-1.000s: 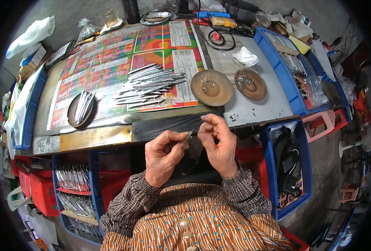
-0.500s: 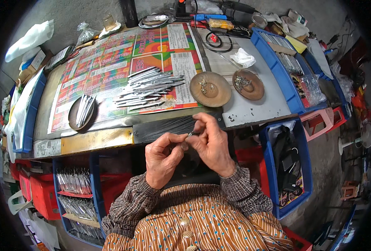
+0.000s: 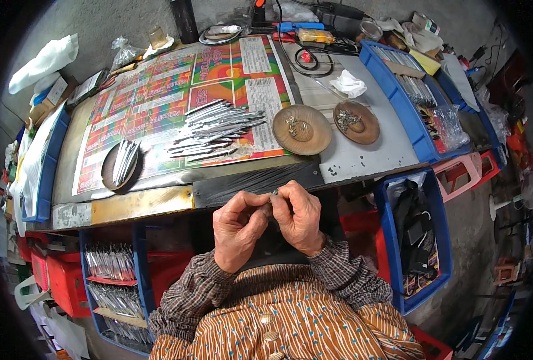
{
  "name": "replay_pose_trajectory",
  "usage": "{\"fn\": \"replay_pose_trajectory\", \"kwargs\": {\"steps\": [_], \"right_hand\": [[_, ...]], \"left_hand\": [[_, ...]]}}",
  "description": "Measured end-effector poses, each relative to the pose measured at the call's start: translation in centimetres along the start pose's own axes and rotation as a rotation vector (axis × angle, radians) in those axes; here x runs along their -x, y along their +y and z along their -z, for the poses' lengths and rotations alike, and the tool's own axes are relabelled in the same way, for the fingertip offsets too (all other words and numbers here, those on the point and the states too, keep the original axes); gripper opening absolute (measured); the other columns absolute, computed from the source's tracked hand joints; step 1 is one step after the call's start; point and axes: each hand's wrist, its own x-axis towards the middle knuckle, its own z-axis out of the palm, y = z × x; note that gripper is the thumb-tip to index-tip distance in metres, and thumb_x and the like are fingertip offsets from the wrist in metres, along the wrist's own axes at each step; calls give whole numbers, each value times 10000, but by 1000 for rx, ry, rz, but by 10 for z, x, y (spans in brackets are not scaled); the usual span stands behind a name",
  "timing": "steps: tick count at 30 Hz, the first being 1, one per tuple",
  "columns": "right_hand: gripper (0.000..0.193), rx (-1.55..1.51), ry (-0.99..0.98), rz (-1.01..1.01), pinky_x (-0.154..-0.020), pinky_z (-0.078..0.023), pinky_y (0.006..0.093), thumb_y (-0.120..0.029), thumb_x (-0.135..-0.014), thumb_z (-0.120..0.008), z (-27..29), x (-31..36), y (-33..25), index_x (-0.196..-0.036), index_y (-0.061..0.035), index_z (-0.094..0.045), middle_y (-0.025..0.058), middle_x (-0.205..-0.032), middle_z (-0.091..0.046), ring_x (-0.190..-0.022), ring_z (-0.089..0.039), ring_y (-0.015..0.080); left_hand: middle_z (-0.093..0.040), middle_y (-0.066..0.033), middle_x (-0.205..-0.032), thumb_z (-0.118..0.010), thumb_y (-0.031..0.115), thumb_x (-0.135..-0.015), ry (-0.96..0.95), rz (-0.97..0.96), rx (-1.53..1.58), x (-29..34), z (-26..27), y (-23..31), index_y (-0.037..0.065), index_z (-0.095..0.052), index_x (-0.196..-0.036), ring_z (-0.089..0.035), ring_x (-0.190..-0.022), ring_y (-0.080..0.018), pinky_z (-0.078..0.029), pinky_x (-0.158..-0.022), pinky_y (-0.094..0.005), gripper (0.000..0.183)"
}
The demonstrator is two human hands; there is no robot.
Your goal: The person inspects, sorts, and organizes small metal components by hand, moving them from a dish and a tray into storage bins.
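Nearer the wearer's body than the larger wooden dish (image 3: pixel 314 143), and to its left, the left hand (image 3: pixel 237 227) and right hand (image 3: pixel 297 216) meet, thumbs and forefingers pinched narrow on a small grey piece (image 3: pixel 275 193) that the fingertips mostly hide. Left of that dish lies a loose pile of silver strips (image 3: pixel 217 129), with a round bowl (image 3: pixel 108 170) of similar strips farther left; right of it sit a smaller brown dish (image 3: pixel 363 135) holding little metal bits and, beyond, a blue bin (image 3: pixel 419 143).
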Motion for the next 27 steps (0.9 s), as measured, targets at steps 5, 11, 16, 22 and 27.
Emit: {"fn": "replay_pose_trajectory", "kwargs": {"steps": [5, 11, 16, 22, 27], "right_hand": [[149, 32, -10, 0, -492, -438, 346, -64, -848, -646, 0, -4, 3, -802, -13, -515, 99, -682, -529, -557, -555, 253], [156, 88, -10, -20, -496, -425, 333, -77, -826, -681, 20, -14, 6, -776, -7, -551, 85, -654, -524, -554, -545, 230], [160, -28, 39, -128, -505, -401, 259, -94, -857, -663, 29, -16, 17, -781, -3, -555, 48, -648, -520, -551, -499, 129], [175, -74, 24, -130, -495, -382, 245, -111, -863, -663, 29, -17, 22, -784, 0, -555, 32, -654, -520, -547, -470, 102], [171, -72, 33, -111, -489, -381, 250, -110, -857, -670, 28, -19, 22, -791, 1, -559, 35, -659, -517, -538, -459, 104]], "left_hand": [[-565, -11, -758, -548, -57, -885, 18, -126, -202, -2, 1, -3, -40, -591, -989, -458, -587, -28, -376, -493, -183, 115], [-605, -77, -836, -615, -127, -764, -11, -332, -754, -7, 14, 15, 0, -641, -948, -600, -641, -144, -472, -557, -241, 225], [-604, -119, -812, -624, -117, -723, -34, -577, -1190, -13, 48, 28, 13, -654, -901, -599, -676, -245, -470, -583, -310, 222], [-569, -117, -833, -614, -87, -660, -117, -518, -1352, -14, 60, 25, 23, -631, -941, -566, -745, -305, -469, -668, -389, 302], [-491, -125, -810, -581, -22, -690, -245, -580, -1352, -39, 24, 9, 20, -576, -942, -522, -770, -313, -457, -669, -395, 256]]}}
